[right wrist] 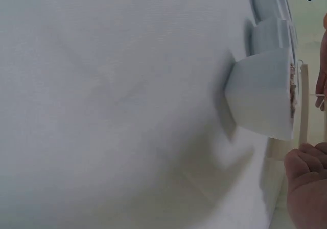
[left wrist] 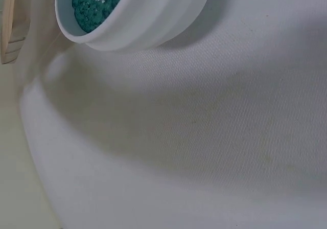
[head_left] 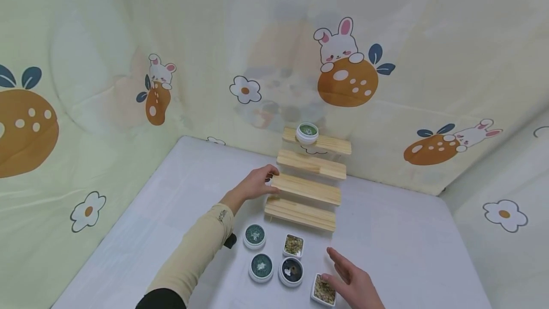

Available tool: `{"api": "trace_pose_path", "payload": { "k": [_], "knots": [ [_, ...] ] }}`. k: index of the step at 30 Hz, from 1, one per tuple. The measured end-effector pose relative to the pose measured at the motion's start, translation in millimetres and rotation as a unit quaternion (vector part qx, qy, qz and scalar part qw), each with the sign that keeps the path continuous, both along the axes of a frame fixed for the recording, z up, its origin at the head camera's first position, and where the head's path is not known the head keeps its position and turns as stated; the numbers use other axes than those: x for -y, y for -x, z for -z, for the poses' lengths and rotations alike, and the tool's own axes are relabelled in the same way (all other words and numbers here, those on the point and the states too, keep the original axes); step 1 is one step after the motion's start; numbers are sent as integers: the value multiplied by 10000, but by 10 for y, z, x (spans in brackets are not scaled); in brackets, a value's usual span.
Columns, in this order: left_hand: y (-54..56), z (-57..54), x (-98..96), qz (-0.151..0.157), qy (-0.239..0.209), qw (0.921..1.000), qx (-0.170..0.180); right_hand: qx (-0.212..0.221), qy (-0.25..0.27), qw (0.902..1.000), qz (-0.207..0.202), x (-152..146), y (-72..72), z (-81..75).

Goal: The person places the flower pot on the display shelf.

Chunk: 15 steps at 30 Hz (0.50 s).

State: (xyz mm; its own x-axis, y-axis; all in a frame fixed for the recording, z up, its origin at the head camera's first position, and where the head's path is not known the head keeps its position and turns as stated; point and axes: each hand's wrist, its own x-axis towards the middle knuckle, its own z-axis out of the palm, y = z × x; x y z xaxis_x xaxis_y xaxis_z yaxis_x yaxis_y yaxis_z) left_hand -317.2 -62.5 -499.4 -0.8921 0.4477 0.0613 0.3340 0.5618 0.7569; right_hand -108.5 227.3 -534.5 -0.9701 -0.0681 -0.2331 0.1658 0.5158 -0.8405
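A four-tier wooden step rack [head_left: 306, 189] stands toward the back of the table. My left hand [head_left: 254, 183] grips its left side around a middle tier, with the thumb below and the fingers bent above that tier. A round white pot with green contents [head_left: 307, 133] sits on the top tier, near its left end. Over the front of the table is my right hand [head_left: 355, 284], its fingers extended and holding nothing. The thumb overlaps a square white pot of tan grains [head_left: 323, 291] in the head view; the right wrist view shows this square pot [right wrist: 260, 93] from the side.
Two round pots with teal granules, a rear one [head_left: 255, 236] and a front one [head_left: 261, 267], stand before the rack. Beside them are a dark-filled round pot [head_left: 291, 272] and another square pot [head_left: 293, 245]. A patterned curtain [head_left: 274, 61] hangs behind the white table [head_left: 399, 242].
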Motion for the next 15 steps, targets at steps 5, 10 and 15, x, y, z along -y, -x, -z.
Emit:
{"api": "trace_pose_path", "payload": {
  "k": [5,10,15],
  "knots": [
    [0,16,7,20,90,9999,-60,360,-155,9989,-246,-6,-75,71],
    [10,32,12,7,93,9999,-63,487,-195,9983,-271,-2,-129,130],
    [27,49,8,-13,132,9999,-55,527,-209,9974,-454,-18,-163,201]
  ]
}}
